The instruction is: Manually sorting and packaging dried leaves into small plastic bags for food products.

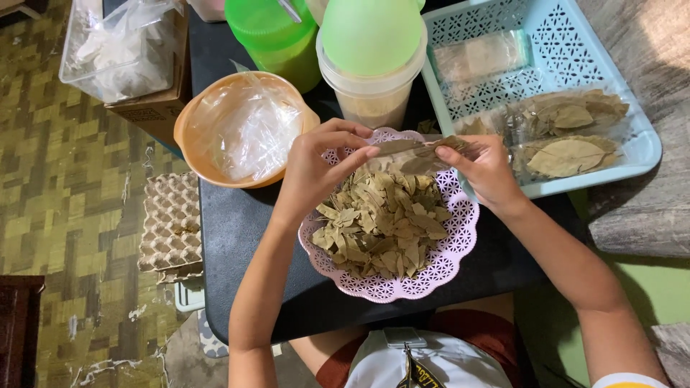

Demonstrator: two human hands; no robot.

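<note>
A pink lacy plate (453,266) on the black table holds a heap of dried bay leaves (381,223). Above its far rim both hands hold a small clear plastic bag with a few leaves in it (417,154). My left hand (320,169) pinches the bag's left end. My right hand (485,169) grips the right end. The bag lies level between them.
A light blue perforated basket (632,154) at the right holds filled leaf packets (568,136). An orange bowl (188,147) of empty clear bags sits at the left. Green-lidded containers (370,65) stand behind the plate. Egg trays (171,226) lie on the floor to the left.
</note>
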